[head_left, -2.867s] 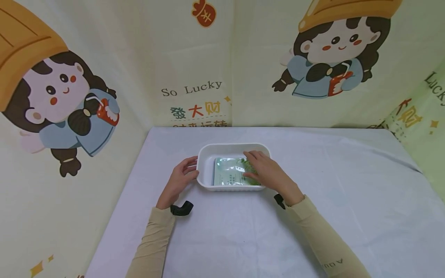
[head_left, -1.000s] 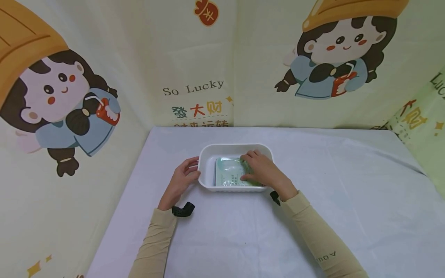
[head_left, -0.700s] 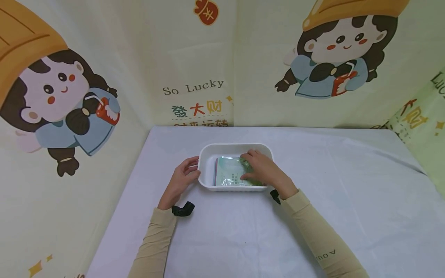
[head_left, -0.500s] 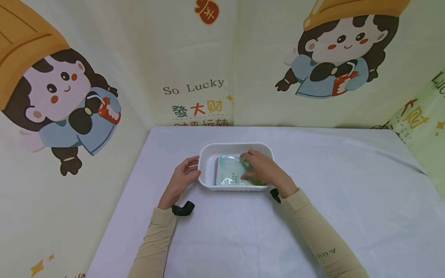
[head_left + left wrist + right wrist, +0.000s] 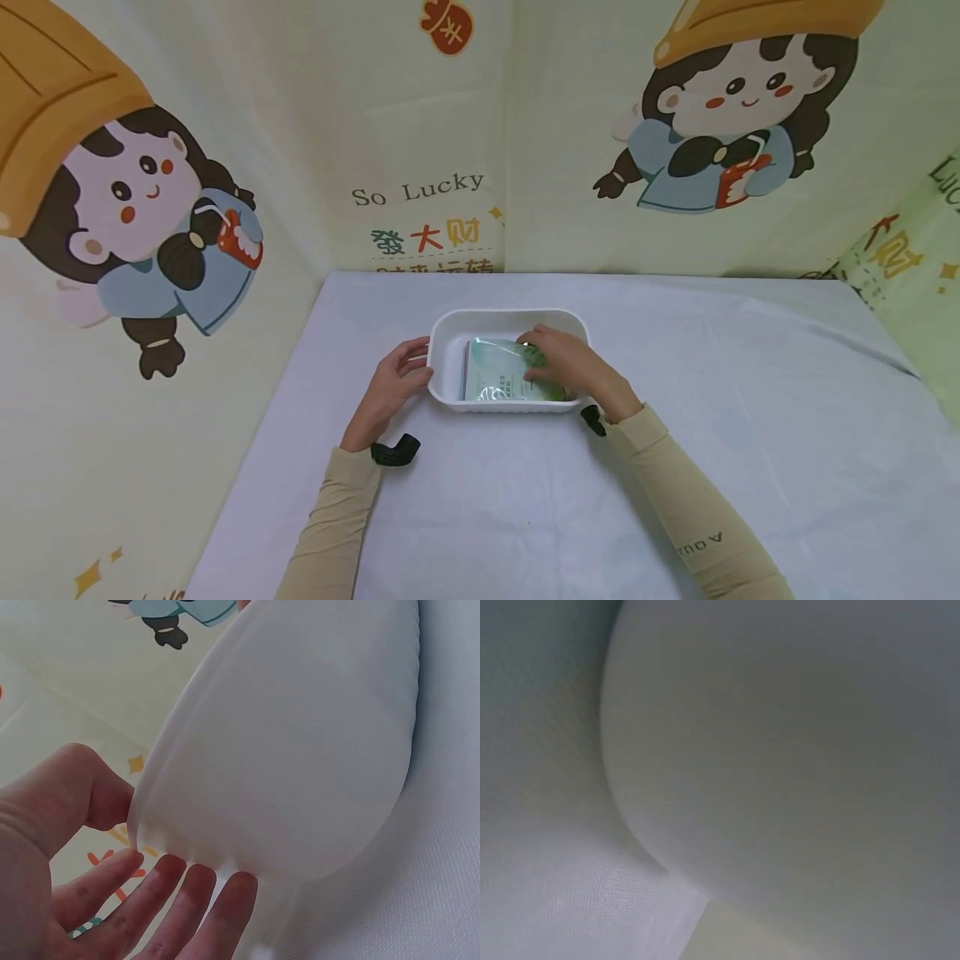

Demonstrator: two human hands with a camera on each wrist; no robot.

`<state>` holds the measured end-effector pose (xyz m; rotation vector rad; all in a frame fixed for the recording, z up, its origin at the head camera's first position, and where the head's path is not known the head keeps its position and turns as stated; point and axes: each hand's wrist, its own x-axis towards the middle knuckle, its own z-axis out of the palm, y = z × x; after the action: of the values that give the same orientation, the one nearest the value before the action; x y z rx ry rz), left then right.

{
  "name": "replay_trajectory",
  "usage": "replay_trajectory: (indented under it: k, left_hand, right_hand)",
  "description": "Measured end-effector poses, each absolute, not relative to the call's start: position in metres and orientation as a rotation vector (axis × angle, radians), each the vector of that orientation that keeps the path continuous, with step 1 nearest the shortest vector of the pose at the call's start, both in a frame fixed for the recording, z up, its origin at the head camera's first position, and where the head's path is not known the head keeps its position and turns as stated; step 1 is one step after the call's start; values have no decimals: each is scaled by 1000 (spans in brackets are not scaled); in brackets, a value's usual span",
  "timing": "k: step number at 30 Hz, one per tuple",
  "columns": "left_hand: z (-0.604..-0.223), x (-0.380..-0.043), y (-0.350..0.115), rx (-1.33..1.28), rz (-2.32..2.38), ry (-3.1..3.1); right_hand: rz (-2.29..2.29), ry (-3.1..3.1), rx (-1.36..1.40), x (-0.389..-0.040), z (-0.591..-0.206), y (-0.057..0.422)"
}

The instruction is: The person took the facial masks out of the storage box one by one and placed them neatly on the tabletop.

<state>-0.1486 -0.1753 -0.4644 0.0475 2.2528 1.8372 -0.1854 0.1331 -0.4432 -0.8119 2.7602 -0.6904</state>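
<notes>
A white plastic tray [image 5: 442, 400] stands on the table, several steps of cloth in front of it. In it lies a glossy pale-green sachet [image 5: 491, 367] with leaf print on its right part. A thin pink edge shows along its left side, from something beneath. My left hand [image 5: 392, 379] is at the tray's left end; in the left wrist view its fingertips [image 5: 241, 881] touch the outer wall, thumb at the rim. My right hand [image 5: 573, 362] reaches over the right end, fingers and thumb spread on the sachet, hiding part of it. The right wrist view shows only the tray's outer wall [image 5: 780, 765].
White cloth [image 5: 525, 500] covers the table. A printed curtain [image 5: 420, 108] hangs behind the far edge and along the left. Both forearms wear beige sleeves [image 5: 333, 517], with a black wrist device [image 5: 396, 451] at the left wrist.
Since the first frame the right hand has moved slightly left over the sachet, then its thumb slightly back right. A pink edge has appeared at the sachet's left. The left hand stays at the tray.
</notes>
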Motion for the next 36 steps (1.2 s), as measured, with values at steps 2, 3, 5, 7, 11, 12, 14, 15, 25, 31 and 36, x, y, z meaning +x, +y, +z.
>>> replay_trajectory:
  k: [2, 3, 5, 7, 11, 12, 14, 15, 25, 31, 36]
  left_hand:
    - [-463, -149, -175, 41, 1832, 2250]
    - [-462, -149, -175, 38, 1828, 2248]
    - [-456, -147, -174, 37, 1821, 2247]
    - [-449, -145, -172, 35, 1817, 2246]
    - [-436, -138, -169, 43, 1811, 2247]
    - [-435, -137, -169, 43, 1813, 2243]
    - [-434, -137, -169, 47, 1819, 2237]
    - [-435, -137, -169, 47, 1825, 2232]
    - [-466, -147, -175, 59, 1859, 2225]
    - [-465, -144, -175, 96, 1881, 2233]
    - [-459, -143, -175, 76, 1884, 2214]
  right_hand:
    - [-707, 2749, -808, -186, -443, 133]
    - [-716, 2745, -805, -187, -443, 133]
    - [-732, 2740, -800, -188, -443, 134]
    - [-748, 2736, -793, -188, -443, 135]
    - [-751, 2752, -806, -188, -443, 136]
    - [-753, 2757, -809, -188, -443, 136]
    - [-757, 2774, -814, -188, -443, 136]
    - [-764, 2781, -814, -188, -442, 136]
    - [-852, 2798, -817, -188, -438, 140]
    - [-983, 2735, -807, -187, -433, 144]
    - [-1096, 2685, -827, -188, -430, 147]
